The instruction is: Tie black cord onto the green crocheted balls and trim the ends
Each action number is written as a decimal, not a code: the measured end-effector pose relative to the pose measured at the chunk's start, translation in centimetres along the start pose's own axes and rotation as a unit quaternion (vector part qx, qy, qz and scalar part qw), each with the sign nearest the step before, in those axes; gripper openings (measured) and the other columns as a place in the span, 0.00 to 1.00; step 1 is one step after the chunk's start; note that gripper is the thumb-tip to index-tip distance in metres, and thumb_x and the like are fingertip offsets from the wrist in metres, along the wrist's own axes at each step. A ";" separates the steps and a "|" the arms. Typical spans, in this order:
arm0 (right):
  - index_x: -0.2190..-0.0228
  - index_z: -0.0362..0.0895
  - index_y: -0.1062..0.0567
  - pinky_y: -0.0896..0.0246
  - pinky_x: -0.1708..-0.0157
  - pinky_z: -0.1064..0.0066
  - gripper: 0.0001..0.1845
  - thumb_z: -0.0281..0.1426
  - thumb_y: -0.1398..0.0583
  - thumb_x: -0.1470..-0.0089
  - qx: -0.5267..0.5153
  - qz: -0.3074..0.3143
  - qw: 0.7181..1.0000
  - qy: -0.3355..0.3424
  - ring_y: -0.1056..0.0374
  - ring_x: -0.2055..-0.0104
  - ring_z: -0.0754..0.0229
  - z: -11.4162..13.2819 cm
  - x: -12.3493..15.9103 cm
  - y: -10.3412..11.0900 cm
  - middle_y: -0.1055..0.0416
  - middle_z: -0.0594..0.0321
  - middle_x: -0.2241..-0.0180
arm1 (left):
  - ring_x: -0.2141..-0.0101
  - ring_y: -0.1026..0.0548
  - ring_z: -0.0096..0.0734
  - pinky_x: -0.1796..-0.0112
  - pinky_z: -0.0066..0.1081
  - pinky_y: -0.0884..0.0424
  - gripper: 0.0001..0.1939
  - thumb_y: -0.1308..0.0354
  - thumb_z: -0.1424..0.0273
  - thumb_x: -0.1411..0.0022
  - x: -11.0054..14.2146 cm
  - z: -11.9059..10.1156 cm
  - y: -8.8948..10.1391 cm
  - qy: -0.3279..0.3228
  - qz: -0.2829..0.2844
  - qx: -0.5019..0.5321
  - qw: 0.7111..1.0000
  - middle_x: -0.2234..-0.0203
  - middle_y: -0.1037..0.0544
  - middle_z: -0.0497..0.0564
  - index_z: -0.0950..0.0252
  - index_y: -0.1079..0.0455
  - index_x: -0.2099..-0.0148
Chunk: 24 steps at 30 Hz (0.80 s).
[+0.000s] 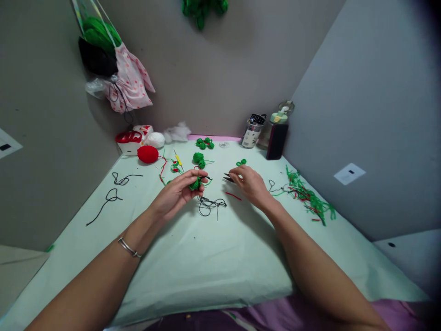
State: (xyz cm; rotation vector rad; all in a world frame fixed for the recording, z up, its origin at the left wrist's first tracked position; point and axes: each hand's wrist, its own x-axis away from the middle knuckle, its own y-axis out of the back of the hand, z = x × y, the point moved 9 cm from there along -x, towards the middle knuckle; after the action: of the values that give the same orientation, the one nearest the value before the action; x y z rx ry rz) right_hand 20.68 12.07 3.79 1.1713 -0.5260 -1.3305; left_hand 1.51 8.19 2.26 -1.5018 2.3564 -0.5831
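My left hand point(179, 191) is closed round a small green crocheted piece point(195, 184) at the middle of the pale green table cover point(206, 257). A black thread point(210, 204) runs from that piece and lies in loops on the cover below it. My right hand point(250, 181) is just to the right, its fingers curled on small dark thread snips point(228, 178) whose tips point left toward the green piece. A short red yarn scrap point(233, 196) lies under that hand.
Green crocheted bits point(205, 144), a green yarn lump point(199, 159), a red ball point(148, 154) and a white ball point(155, 139) sit farther back. A tool cup point(252, 131) and bottle point(279, 124) stand back right. Yarn offcuts point(310, 197) lie right, black threads point(113, 195) left.
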 end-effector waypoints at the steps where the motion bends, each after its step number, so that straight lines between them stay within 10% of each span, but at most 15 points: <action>1: 0.61 0.43 0.21 0.44 0.63 0.68 0.11 0.30 0.44 0.36 -0.035 0.032 0.998 0.028 0.32 0.62 0.58 0.8 0.2 -0.4 0.25 0.56 0.62 | 0.64 0.28 0.28 0.62 0.28 0.29 0.11 0.44 0.72 0.34 0.0 0.0 0.0 -0.001 -0.003 0.003 1.000 0.61 0.26 0.54 0.68 0.25 0.52; 6: 0.63 0.46 0.19 0.44 0.66 0.72 0.09 0.25 0.40 0.40 -0.096 0.245 0.942 0.206 0.31 0.66 0.65 6.6 3.4 -2.6 0.25 0.62 0.63 | 0.65 0.25 0.28 0.61 0.27 0.25 0.11 0.47 0.73 0.32 -0.3 -0.2 0.5 -0.007 -0.031 0.028 0.999 0.62 0.24 0.55 0.70 0.25 0.53; 12: 0.73 0.39 0.24 0.48 0.67 0.65 0.10 0.22 0.41 0.41 0.192 0.241 0.898 0.313 0.34 0.65 0.57 10.6 6.6 -4.9 0.28 0.57 0.68 | 0.67 0.21 0.28 0.65 0.24 0.22 0.12 0.52 0.72 0.28 -0.4 -0.2 1.6 -0.011 -0.075 0.038 0.996 0.61 0.21 0.57 0.71 0.27 0.54; 17: 0.73 0.38 0.25 0.47 0.67 0.64 0.10 0.20 0.43 0.41 0.225 0.232 0.886 0.334 0.34 0.65 0.57 11.6 7.3 -6.2 0.28 0.54 0.68 | 0.68 0.21 0.24 0.66 0.21 0.22 0.10 0.49 0.71 0.29 -0.6 -0.5 2.0 -0.034 -0.080 0.040 0.995 0.62 0.20 0.56 0.70 0.28 0.58; 22: 0.70 0.41 0.27 0.40 0.64 0.68 0.05 0.22 0.42 0.45 -0.097 0.213 0.944 0.232 0.31 0.63 0.59 9.5 4.6 -3.3 0.25 0.58 0.66 | 0.66 0.21 0.25 0.65 0.21 0.21 0.09 0.39 0.66 0.35 -0.6 -0.7 2.3 -0.029 -0.076 0.031 0.996 0.65 0.22 0.52 0.68 0.27 0.58; 24: 0.68 0.43 0.30 0.37 0.64 0.70 0.02 0.28 0.43 0.42 -0.347 0.163 0.917 0.114 0.29 0.63 0.61 6.6 2.3 -0.8 0.25 0.60 0.67 | 0.67 0.20 0.27 0.67 0.22 0.21 0.11 0.37 0.64 0.37 -0.5 -0.6 2.1 -0.015 -0.060 0.021 0.998 0.64 0.22 0.51 0.67 0.27 0.57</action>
State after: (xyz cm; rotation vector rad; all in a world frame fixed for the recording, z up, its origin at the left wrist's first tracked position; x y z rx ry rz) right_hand 15.16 7.76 4.91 0.5967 -0.0482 -0.9485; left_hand -0.16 9.57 1.77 -1.6291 2.2296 -0.6298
